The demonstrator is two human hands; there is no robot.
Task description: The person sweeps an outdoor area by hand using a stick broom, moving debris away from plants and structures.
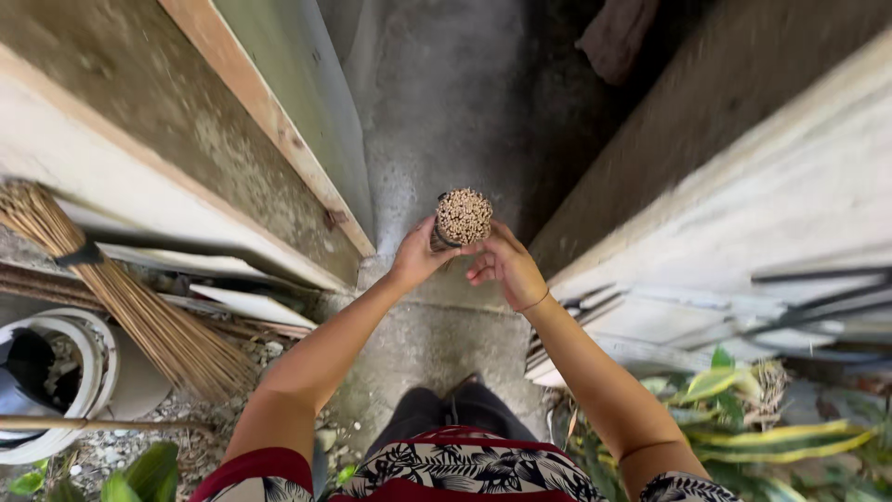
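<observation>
- Left hand point(418, 256) — grip wrapped round the upper shaft of a stick broom bundle point(463, 217), just below its cut top end; the bundle stands upright, its end face toward the camera.
- Right hand point(506, 265) — fingers loosely curled, palm turned toward the bundle and touching or nearly touching its side; whether this grip bears any load cannot be told.
- Position of the bundle: held in the air between two walls, above the concrete floor point(437, 112) of a narrow passage; its lower part is hidden behind the hands.
- Progress, as a judgement: the bundle is lifted and in hand, with its top sticks level — the right hand appears to be steadying or evening them. No sweeping contact with the floor is visible.
- A second broom point(121, 297) leans at the left edge of the passage, beside a white bucket point(88, 372), well apart from both hands.
- Green-and-yellow plants point(771, 428) stand at the lower right.
</observation>
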